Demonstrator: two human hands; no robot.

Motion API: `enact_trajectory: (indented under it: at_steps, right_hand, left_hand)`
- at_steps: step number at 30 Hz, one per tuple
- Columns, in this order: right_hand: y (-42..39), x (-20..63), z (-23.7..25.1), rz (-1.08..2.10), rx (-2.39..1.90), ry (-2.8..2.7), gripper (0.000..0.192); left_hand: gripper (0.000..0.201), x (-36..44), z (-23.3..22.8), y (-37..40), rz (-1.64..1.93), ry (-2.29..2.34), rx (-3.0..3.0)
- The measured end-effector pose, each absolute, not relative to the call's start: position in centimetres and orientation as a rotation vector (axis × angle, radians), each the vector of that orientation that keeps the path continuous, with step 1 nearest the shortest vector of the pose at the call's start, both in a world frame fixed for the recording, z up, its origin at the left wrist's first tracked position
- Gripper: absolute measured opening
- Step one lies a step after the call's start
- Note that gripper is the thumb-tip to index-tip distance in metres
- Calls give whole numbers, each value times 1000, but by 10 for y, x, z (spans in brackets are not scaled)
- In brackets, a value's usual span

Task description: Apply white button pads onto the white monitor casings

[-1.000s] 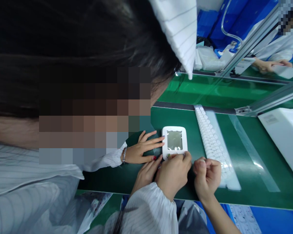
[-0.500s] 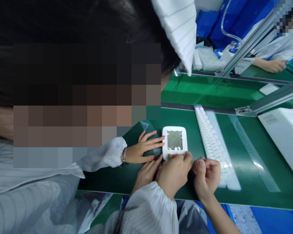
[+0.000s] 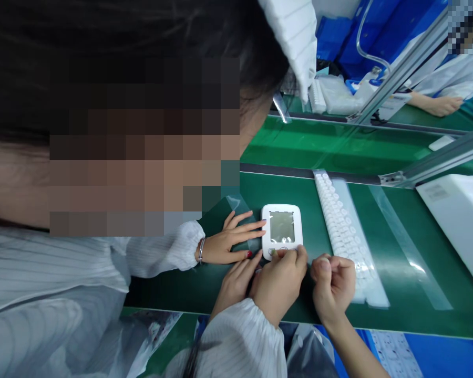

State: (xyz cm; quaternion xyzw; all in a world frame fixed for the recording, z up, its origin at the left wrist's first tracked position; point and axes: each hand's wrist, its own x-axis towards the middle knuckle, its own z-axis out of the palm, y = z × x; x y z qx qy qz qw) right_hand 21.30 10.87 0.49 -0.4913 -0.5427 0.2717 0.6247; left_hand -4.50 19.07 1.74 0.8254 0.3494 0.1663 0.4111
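My left hand [image 3: 279, 283] has its fingers [image 3: 291, 255] pressed together and curled down, tips on the near edge of the device [image 3: 281, 228], right at its row of small keys. The thumb is hidden, so I cannot tell whether anything is pinched there. My right hand [image 3: 333, 286], just right of the device's near corner, is closed in a loose fist with the thumb laid on top. Whether it hides a small part I cannot tell. The device lies flat on the green desk [image 3: 418, 315], screen up. A co-worker's hand [image 3: 228, 244], bracelet at the wrist, lies flat with spread fingers against the device's left side and steadies it. Another hand [image 3: 234, 281] sits low at the device's near left corner, touching my left hand; I take it for the co-worker's too. Just right of the device lies a long strip [image 3: 345, 231] of small white caps, and beyond it a clear film [image 3: 410, 247] and a white box [image 3: 457, 220]. I judge the step in hand to be seating or pressing something at the key row. The next move would need light, even pressure from the fingertips, with the body kept from sliding under the co-worker's palm, and the right fist kept off the screen.
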Motion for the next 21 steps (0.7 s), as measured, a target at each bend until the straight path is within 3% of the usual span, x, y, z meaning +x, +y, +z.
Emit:
enact_trajectory:
  at_steps: [17, 21]
  right_hand:
    - [109, 216, 2, 580, -1143, -1265, 16]
    - [109, 217, 1, 584, -1123, -1274, 16]
  left_hand:
    - [57, -46, 12, 195, 501, 875, 2028]
    - [35, -46, 19, 186, 729, 1042, 1892]
